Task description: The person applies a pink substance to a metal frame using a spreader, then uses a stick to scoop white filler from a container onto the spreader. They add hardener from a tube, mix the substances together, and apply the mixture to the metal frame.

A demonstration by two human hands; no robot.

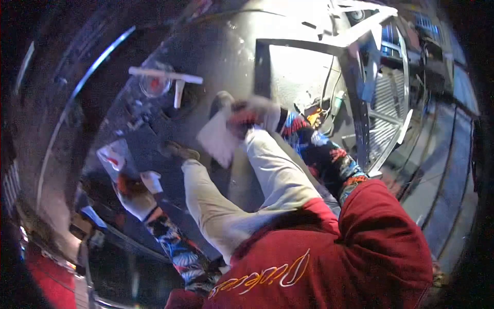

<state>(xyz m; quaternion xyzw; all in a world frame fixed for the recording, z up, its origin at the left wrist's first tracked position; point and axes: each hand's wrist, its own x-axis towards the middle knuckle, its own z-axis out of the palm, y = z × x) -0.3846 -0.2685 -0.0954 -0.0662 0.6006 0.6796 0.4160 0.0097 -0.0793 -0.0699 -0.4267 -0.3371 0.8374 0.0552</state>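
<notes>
Both of my hands wear gloves with pale cuffs and reddish-brown backs, below dark patterned sleeves. My right hand (244, 119) is in front of my right knee and smeared by motion. It appears closed on a white cloth (218, 140), which hangs as a broad, blurred sheet. My left hand (131, 186) is low at the left, over the dark surface. White material with a red mark (114, 156) sticks out past its fingers; I cannot make out what it is. The left fingers look curled, though their tips are hidden.
A white bar with a short stem (179, 92) lies by a round clear container (154, 85) at upper left. A metal frame (363, 103) stands at right, around a bright opening. Inside it are an orange object (315, 117), a bottle (337, 102) and a cable. My shoes rest between.
</notes>
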